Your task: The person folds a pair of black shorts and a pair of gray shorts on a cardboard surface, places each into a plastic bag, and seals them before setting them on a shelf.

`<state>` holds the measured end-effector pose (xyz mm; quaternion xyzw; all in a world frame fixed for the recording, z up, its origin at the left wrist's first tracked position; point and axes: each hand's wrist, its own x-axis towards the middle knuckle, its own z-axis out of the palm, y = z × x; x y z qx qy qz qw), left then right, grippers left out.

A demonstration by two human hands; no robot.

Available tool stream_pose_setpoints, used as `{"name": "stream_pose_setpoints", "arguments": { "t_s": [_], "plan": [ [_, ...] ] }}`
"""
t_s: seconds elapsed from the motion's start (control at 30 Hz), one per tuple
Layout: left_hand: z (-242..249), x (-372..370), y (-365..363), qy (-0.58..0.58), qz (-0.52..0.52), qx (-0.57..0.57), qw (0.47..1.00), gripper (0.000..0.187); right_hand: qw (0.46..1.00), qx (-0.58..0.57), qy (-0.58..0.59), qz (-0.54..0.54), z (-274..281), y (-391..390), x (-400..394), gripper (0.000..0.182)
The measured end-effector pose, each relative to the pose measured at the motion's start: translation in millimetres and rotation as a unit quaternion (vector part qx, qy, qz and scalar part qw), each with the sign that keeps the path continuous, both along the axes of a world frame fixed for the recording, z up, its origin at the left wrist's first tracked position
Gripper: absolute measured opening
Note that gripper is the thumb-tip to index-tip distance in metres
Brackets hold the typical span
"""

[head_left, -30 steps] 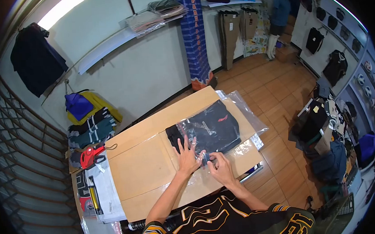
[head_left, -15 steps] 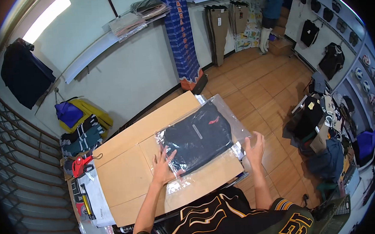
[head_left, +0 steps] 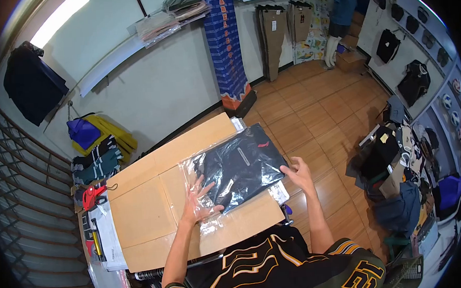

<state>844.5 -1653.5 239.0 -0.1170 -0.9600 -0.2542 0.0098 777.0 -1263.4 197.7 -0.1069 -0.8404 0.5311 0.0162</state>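
A folded black garment [head_left: 242, 167] with a small red mark lies inside a clear plastic bag [head_left: 214, 221] on a table covered with brown cardboard [head_left: 145, 210]. My left hand [head_left: 198, 201] presses flat on the bag's near left end, fingers spread. My right hand [head_left: 297, 172] touches the bag's right edge at the table's right side, fingers apart. Neither hand grips anything.
A red tape dispenser [head_left: 90, 196], papers and packaged items [head_left: 105, 236] sit at the table's left end. Folded clothes [head_left: 97, 157] are stacked by the wall. Hanging garments, a blue patterned cloth [head_left: 224, 44] and piles of clothes [head_left: 397, 186] on the wooden floor surround the table.
The garment now sits fully inside the bag. My right hand left the bag's near opening, swung out right, and came to the bag's right edge. My left hand stayed pressing on the bag.
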Motion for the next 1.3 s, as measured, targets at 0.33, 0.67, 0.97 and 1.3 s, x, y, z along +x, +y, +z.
{"name": "stream_pose_setpoints", "arguments": {
  "t_s": [0.33, 0.67, 0.97, 1.3],
  "plan": [
    [-35, 23, -19, 0.092, 0.128, 0.015, 0.987, 0.082, 0.918, -0.366, -0.144, 0.052, -42, 28, -26, 0.032],
    [-39, 27, -9, 0.136, 0.219, 0.051, 0.965, 0.057, 0.876, -0.396, -0.227, 0.153, -35, 11, -86, 0.034],
    [-43, 25, -12, 0.169, 0.239, 0.111, 0.950, 0.045, 0.892, -0.302, -0.222, 0.254, -16, 0, -117, 0.028],
    [-35, 24, -6, 0.178, 0.246, 0.121, 0.945, 0.031, 0.966, -0.191, -0.041, 0.168, 99, 85, -118, 0.028]
  ]
}}
